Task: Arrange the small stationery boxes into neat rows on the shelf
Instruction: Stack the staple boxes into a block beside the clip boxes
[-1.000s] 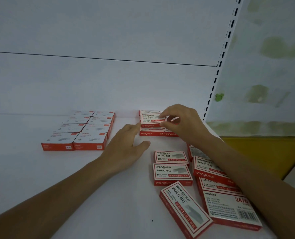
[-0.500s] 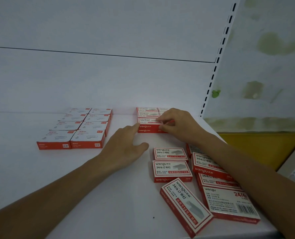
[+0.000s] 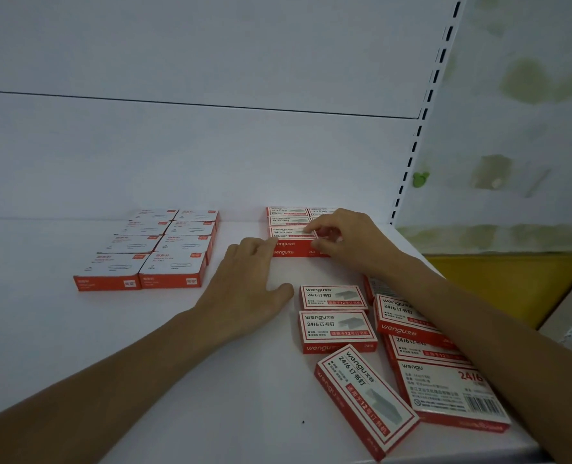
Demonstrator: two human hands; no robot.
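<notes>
The right hand [image 3: 351, 241] pinches its fingertips on the front staple box [image 3: 293, 233] of the stacked rows at the far right of the white shelf [image 3: 77, 346]. The left hand [image 3: 244, 289] lies flat, fingers spread, one fingertip touching that stack's left side. Loose staple boxes [image 3: 336, 329] lie scattered nearer; paper clip boxes [image 3: 154, 249] sit in rows at the left.

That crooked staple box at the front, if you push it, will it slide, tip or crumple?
The crooked box lies flat on its broad face, so it would probably slide across the smooth white shelf rather than tip. Its edges look crisp and square, suggesting stiff card that should hold shape under a push. Being printed as staples, it is likely heavy for its size.
</notes>
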